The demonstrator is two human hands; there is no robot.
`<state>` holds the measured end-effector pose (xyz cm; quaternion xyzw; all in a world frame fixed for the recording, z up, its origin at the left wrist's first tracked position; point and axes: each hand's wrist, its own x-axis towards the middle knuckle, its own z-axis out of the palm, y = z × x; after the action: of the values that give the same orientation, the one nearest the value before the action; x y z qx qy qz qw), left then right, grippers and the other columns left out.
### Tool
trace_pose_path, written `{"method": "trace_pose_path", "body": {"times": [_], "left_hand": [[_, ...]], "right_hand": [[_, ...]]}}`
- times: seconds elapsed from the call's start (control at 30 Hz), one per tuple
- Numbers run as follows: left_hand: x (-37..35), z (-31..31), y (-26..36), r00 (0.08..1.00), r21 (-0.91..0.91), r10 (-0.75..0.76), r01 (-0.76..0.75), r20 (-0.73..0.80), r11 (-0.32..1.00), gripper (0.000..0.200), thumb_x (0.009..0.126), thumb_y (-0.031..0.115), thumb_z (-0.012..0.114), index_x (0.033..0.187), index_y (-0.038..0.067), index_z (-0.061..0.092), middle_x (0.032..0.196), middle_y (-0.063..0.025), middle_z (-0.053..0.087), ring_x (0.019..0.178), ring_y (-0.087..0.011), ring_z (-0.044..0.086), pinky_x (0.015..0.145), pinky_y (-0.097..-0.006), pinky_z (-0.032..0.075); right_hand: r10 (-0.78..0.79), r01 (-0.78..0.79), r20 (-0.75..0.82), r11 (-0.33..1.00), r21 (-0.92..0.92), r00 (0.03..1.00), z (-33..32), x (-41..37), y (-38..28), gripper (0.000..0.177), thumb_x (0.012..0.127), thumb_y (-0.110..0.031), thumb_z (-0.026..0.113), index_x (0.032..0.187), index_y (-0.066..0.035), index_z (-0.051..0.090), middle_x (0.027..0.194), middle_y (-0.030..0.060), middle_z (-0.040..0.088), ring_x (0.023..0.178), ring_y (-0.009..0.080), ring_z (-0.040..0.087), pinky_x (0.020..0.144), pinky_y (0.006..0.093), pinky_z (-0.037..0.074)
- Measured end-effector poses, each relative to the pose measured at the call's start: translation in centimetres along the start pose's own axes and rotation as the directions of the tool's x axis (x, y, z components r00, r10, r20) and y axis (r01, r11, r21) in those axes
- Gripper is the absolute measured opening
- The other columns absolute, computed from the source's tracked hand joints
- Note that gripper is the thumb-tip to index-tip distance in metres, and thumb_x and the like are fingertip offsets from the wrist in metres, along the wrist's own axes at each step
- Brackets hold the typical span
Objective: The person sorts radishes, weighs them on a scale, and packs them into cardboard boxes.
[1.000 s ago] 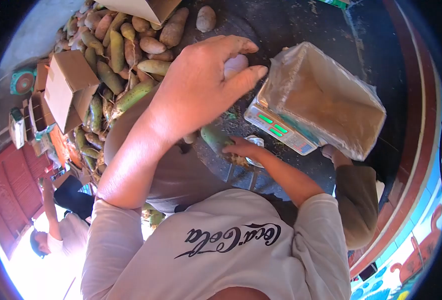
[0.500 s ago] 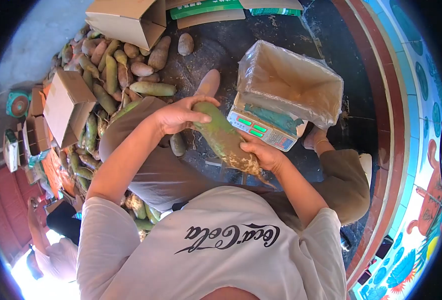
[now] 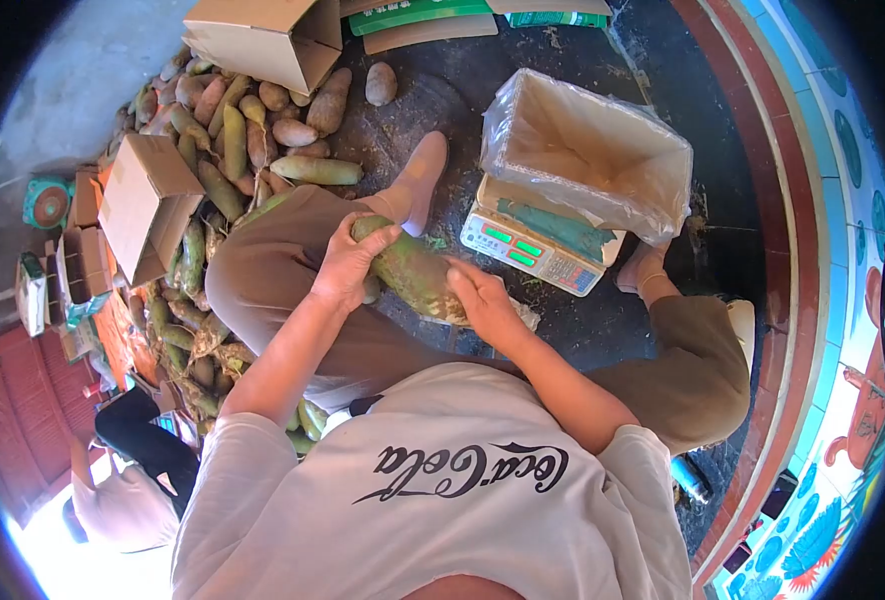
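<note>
A big green radish [image 3: 413, 275] with brownish, soil-marked skin is held over my lap, slanting down to the right. My left hand [image 3: 353, 265] grips its greener upper end, thumb across the top. Around the lower part is my right hand [image 3: 483, 300], which partly hides that end. Just beyond, to the right, a digital scale [image 3: 531, 250] shows lit green displays. Standing on it is a cardboard box [image 3: 588, 150] lined with clear plastic; no radishes are visible inside.
A large heap of radishes [image 3: 231, 145] spreads along the left, with open cardboard boxes [image 3: 148, 215] resting on it. One radish [image 3: 382, 84] lies apart on the dark floor. Another person [image 3: 128, 505] is at lower left. A tiled step [image 3: 778, 250] curves along the right.
The radish has tilted and come slightly left and down, its rooty tip now mostly out of sight. My right hand has shifted left along it. The view has shifted slightly.
</note>
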<state>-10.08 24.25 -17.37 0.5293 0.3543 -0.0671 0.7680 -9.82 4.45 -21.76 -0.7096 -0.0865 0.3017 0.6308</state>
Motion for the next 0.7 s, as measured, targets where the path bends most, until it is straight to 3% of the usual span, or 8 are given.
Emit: {"method": "trace_pose_path", "body": {"times": [0.13,0.23,0.33,0.43,0.53,0.7], "left_hand": [[-0.7,0.0,-0.7,0.996,0.093,0.027,-0.019,-0.081,0.995,0.048,0.074,0.009,0.072,0.111,-0.001,0.044,0.097,-0.0088,0.053,0.087,-0.0162,0.054,0.075,-0.0282,0.047],[-0.5,-0.6,-1.4,0.997,0.120,0.051,-0.044,-0.054,0.992,0.045,0.074,0.010,0.072,0.109,0.001,0.045,0.096,-0.0082,0.053,0.087,-0.0159,0.054,0.075,-0.0287,0.047],[-0.6,-0.6,-1.7,0.993,0.180,0.116,-0.111,-0.015,0.977,0.042,0.074,0.011,0.072,0.107,0.004,0.048,0.095,-0.0076,0.054,0.087,-0.0161,0.054,0.074,-0.0302,0.048],[-0.2,-0.2,-1.0,0.993,0.181,0.112,-0.106,-0.025,0.978,0.040,0.074,0.010,0.072,0.106,0.004,0.048,0.094,-0.0073,0.055,0.085,-0.0157,0.055,0.073,-0.0295,0.048],[0.0,0.0,-1.0,0.993,0.173,0.118,-0.111,-0.031,0.979,0.039,0.075,0.010,0.071,0.105,0.003,0.049,0.094,-0.0068,0.055,0.084,-0.0153,0.055,0.072,-0.0286,0.048],[0.1,0.1,-1.1,0.989,0.131,0.115,-0.103,-0.090,0.986,0.037,0.072,0.010,0.072,0.101,0.002,0.049,0.090,-0.0058,0.055,0.082,-0.0132,0.054,0.073,-0.0265,0.047]], "right_hand": [[0.095,-0.098,0.036,0.990,0.104,0.995,0.7,0.9,2.1,0.032,0.094,-0.020,0.039,0.104,0.003,0.059,0.095,0.0070,0.062,0.088,0.0145,0.056,0.081,0.0270,0.043],[0.359,-0.375,0.114,0.901,0.217,0.927,1.5,1.5,4.2,0.030,0.094,-0.021,0.041,0.105,0.001,0.059,0.094,0.0060,0.061,0.087,0.0134,0.055,0.080,0.0269,0.043],[0.382,-0.391,0.103,0.835,0.387,0.918,2.5,1.2,4.6,0.033,0.094,-0.027,0.043,0.100,0.001,0.058,0.083,0.0082,0.060,0.080,0.0149,0.054,0.076,0.0279,0.043],[0.270,-0.315,0.162,0.816,0.484,0.949,1.4,1.4,2.9,0.038,0.093,-0.032,0.045,0.104,0.003,0.057,0.088,0.0084,0.060,0.083,0.0155,0.054,0.078,0.0275,0.042],[0.095,-0.123,0.138,0.970,0.211,0.986,0.8,1.0,1.2,0.042,0.091,-0.036,0.047,0.106,0.003,0.057,0.089,0.0087,0.061,0.084,0.0160,0.054,0.079,0.0281,0.043],[0.221,-0.242,0.104,0.933,0.267,0.970,1.5,1.2,0.4,0.042,0.091,-0.036,0.048,0.105,0.003,0.058,0.089,0.0086,0.061,0.083,0.0157,0.054,0.078,0.0288,0.043]]}}
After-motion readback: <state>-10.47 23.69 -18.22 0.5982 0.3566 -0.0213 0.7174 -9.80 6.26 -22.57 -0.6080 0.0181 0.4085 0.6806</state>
